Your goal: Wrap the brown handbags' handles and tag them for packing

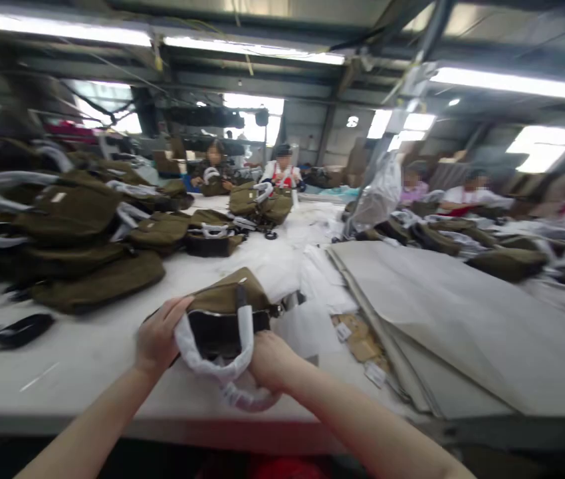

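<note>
The bag (230, 289) lies on the table (93, 379) between your left grip (163, 326) and right grip (270, 359), its mouth (217, 329) open towards you. Your left clasps the bag's left side; your right meets its right side beside the wrapped handle (246, 329), fingertips hidden, so I cannot tell if they are closed.

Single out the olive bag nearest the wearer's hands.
The bag between the left hand and the right hand, both touching it; the other bags lie farther away, untouched by these hands.
</note>
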Tool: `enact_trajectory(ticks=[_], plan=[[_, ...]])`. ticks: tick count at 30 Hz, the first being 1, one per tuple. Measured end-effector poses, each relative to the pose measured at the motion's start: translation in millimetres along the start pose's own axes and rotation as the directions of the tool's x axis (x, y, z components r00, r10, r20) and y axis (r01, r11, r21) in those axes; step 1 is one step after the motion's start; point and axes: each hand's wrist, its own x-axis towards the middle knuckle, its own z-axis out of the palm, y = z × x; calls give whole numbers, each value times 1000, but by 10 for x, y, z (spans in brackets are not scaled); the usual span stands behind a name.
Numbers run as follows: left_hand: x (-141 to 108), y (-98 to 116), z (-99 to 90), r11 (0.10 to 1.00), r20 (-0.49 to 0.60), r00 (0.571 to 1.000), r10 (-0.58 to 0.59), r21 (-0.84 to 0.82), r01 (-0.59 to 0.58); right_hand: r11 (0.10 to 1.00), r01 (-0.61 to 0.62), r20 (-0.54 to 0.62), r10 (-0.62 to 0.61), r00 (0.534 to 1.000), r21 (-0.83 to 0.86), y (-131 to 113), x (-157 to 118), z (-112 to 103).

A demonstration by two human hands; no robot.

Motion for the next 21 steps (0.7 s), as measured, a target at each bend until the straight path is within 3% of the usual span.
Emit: enact_trajectory(ticks=[3, 5, 7, 9, 11, 13, 15, 18, 21], plan=[[-326, -254, 284, 982, 60, 989, 138, 124, -144, 991, -20, -176, 44, 983, 135, -10, -522, 78], [-509, -382, 476, 969, 143, 970, 196, 121, -214, 968, -42, -345, 128, 930, 247, 28, -973, 106], [-662, -454, 617, 972, 270, 948, 166, 115, -203, 945, -195, -432, 296, 852, 264, 234, -1479, 81], [-775, -469, 693, 979, 420, 903, 92, 129, -160, 879, -442, -502, 468, 727, 180, 636, -1998, 12], [-838, -410, 699, 979, 502, 864, 35, 159, -132, 717, -696, -505, 618, 603, 46, 1148, -2466, -54], [-845, -251, 645, 981, 494, 867, 72, 123, -152, 632, -775, -495, 675, 547, 6, 1639, -2815, -66], [-813, 20, 556, 979, 420, 890, 178, 16, -204, 610, -791, -469, 688, 555, -42, 2032, -3008, -7], [-736, 583, 456, 950, 269, 913, 306, -146, -275, 613, -782, -429, 680, 594, -111, 2465, -3081, 136], [-650, 1184, 489, 896, 219, 896, 385, -323, -306, 545, -829, -428, 724, 541, -126, 2850, -3156, 167]])
